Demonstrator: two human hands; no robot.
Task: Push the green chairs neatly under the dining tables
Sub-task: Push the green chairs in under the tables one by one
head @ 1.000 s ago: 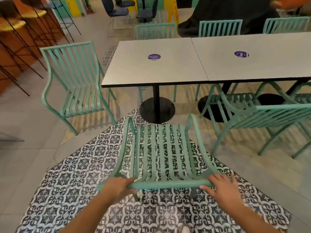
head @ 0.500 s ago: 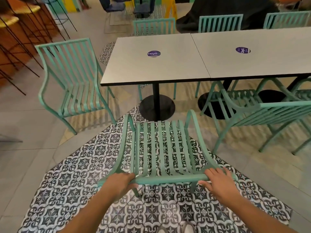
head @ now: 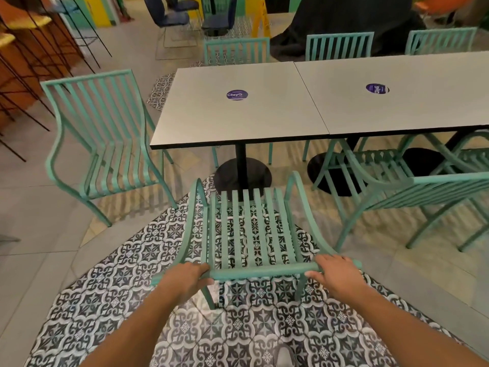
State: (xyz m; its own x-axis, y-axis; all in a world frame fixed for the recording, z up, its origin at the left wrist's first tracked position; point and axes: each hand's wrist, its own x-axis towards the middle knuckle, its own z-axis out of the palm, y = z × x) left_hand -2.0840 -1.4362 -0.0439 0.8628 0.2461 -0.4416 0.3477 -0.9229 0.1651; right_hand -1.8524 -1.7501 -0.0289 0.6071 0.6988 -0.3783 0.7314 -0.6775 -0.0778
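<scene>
The held green chair [head: 251,234] is advancing toward the dining table [head: 238,117]; its front edge is now sitting closer to the black pedestal base [head: 242,173] than one second ago. The left hand [head: 182,280] is gripping the chair's top rail [head: 259,271], fingers curled around it; the right hand [head: 337,274] is gripping the same rail at its other end. The seat is not yet lying under the tabletop, so this chair is judged roughly half placed. The green chair at left [head: 105,144] is standing well apart from the table, angled away. The chair at right [head: 397,186] is only partly tucked. Both are awaiting adjustment.
</scene>
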